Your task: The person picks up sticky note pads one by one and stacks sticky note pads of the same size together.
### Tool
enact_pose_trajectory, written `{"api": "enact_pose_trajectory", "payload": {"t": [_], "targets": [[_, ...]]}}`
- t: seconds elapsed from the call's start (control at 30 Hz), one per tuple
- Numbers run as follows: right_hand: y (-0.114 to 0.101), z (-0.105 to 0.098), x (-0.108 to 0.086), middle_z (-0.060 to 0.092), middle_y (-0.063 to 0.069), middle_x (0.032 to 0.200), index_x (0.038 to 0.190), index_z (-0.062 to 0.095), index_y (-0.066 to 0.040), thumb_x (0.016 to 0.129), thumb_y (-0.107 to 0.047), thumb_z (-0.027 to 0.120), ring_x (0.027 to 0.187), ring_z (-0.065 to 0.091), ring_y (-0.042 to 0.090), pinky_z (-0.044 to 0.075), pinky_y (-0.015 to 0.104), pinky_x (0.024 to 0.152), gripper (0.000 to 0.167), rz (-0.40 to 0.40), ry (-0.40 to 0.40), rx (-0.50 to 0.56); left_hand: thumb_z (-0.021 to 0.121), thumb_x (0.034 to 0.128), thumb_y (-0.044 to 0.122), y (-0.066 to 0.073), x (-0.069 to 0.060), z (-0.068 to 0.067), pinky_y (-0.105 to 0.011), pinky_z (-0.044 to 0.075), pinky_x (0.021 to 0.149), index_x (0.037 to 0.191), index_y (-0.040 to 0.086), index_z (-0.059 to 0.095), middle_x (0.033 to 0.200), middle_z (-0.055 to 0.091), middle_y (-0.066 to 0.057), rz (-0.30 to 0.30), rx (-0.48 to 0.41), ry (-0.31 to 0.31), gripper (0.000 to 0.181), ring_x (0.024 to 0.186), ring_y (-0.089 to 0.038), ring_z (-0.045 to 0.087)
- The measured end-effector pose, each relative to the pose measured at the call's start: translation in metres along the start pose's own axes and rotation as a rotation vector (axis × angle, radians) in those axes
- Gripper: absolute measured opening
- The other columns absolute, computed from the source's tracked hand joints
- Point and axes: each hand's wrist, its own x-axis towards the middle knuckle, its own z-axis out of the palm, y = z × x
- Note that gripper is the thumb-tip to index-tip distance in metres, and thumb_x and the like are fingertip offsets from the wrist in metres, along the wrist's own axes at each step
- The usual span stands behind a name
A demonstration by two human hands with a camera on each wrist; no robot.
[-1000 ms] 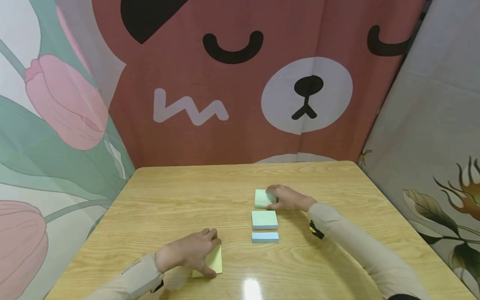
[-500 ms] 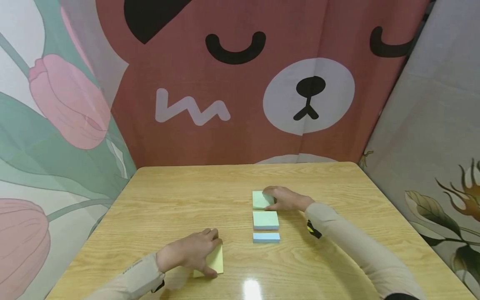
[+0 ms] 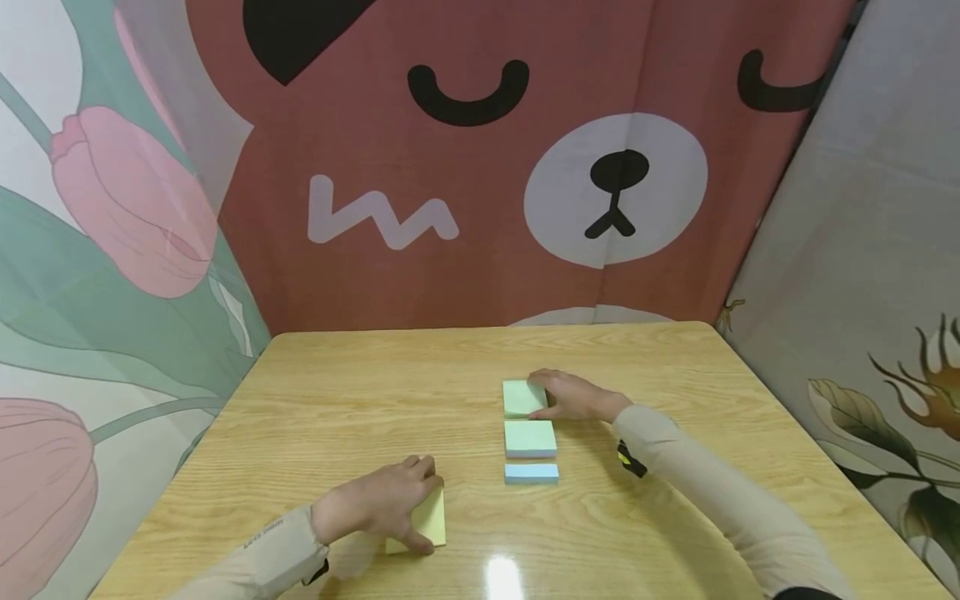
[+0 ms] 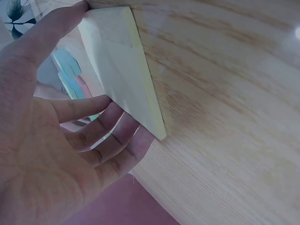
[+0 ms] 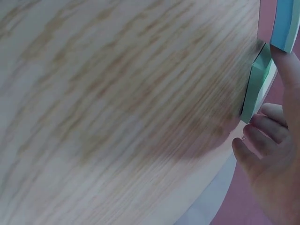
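Note:
My left hand (image 3: 390, 502) holds a yellow sticky note pad (image 3: 430, 521) on the near left part of the table, thumb at the near edge and fingers at the far one. In the left wrist view the yellow pad (image 4: 119, 61) lies between thumb and fingertips. Farther back, my right hand (image 3: 573, 395) grips a green sticky note pad (image 3: 521, 399) from its right side. Part of that pad is hidden under the hand. Just in front of it sits a stack of sticky note pads (image 3: 530, 438), green on top with blue and pink below.
A narrow light blue pad (image 3: 531, 474) lies just in front of the stack, a small gap between them. The wooden table (image 3: 360, 392) ends at a bear-printed curtain (image 3: 420, 283) behind, with floral cloths (image 3: 150, 333) at both sides.
The green pad in my right hand has shifted slightly left, coming roughly in line with the stack, and then stays there. My left hand and the yellow pad have not moved.

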Motion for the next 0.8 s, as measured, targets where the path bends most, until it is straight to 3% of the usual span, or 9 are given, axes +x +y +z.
{"api": "enact_pose_trajectory", "payload": {"t": [0.33,0.8], "targets": [[0.008,0.003,-0.007,0.037,0.028,0.149,0.147,0.038,0.006,0.092,-0.055,0.064,0.137,0.036,0.042,0.035,0.053,0.107,0.086,0.07,-0.025,0.0,0.074,0.0744,0.065,0.001,-0.001,0.0,-0.032,0.051,0.09,0.133,0.003,0.056,0.125,0.05,-0.008,-0.011,-0.01,-0.008,0.088,0.11,-0.021,0.052],[0.014,0.001,-0.015,0.036,0.026,0.15,0.148,0.038,0.005,0.094,-0.056,0.06,0.138,0.034,0.042,0.031,0.056,0.109,0.085,0.117,-0.01,0.069,0.074,0.0744,0.066,0.003,-0.001,-0.003,-0.034,0.051,0.092,0.133,0.002,0.057,0.129,0.049,-0.011,-0.013,0.003,-0.017,0.088,0.114,-0.024,0.052]]}}
